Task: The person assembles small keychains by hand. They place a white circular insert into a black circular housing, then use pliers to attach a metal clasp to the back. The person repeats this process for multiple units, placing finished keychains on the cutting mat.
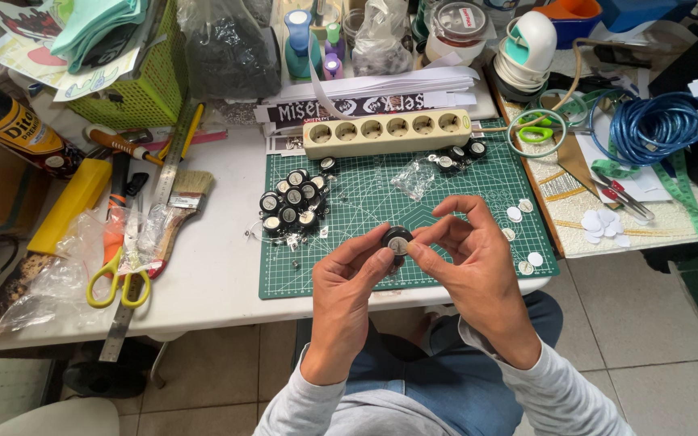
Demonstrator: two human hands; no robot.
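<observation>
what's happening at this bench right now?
A seated person holds a small round black button part between both hands, over a green cutting mat. The left hand pinches it from below and the right hand presses on its pale centre. A pile of similar black-rimmed discs lies on the mat, by a cream power strip. Yellow-handled scissors lie off the mat's left side.

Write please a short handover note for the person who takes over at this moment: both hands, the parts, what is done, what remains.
Left hand: fingertips pinch the small round black button over the green cutting mat.
Right hand: thumb and forefinger touch the same button from the other side.
Done: a pile of similar round black pieces lies on the mat's left part.
Left: white paper discs lie loose on the mat's right part; a few more black pieces sit by the power strip.
</observation>
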